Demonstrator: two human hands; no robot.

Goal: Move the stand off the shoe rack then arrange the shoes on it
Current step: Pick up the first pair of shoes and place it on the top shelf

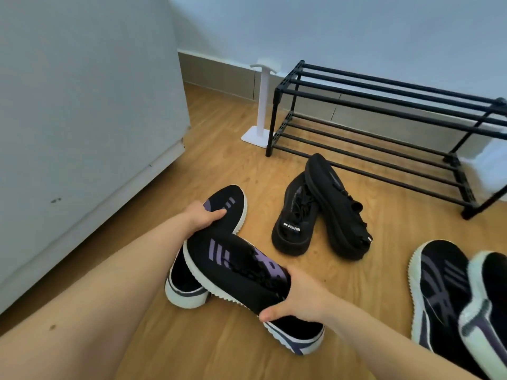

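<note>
My left hand (204, 219) was closed on the far black knit sneaker with purple stripes and a white ridged sole (229, 202), thumb lying across its upper and the other fingers tucked under, out of sight. My right hand (297, 300) gripped the near sneaker of the same pair (238, 272) at its collar, thumb stretched along the near side and fingers curled over the opening. I took one shoe in each hand, I judge, so the pair could travel together and land side by side. The near shoe lay across the heel of the far one, so they had to be parted as they rose.

To the right, a pair of all-black chunky lace-up shoes (321, 212) sat leaning on each other on the tan wooden floor (219, 160), just in front of the rack. At the near right edge lay another dark pair with pale soles (452, 294), one overlapping the other.

Far right, against the pale wall, the black two-tier metal shoe rack (384, 105) had nothing on either tier. The white T-shaped plastic stand (264, 105) stood upright on the floor just left of the rack, its base near the rack's corner post, so the first step looked done and every shoe was yet to be shelved.
</note>
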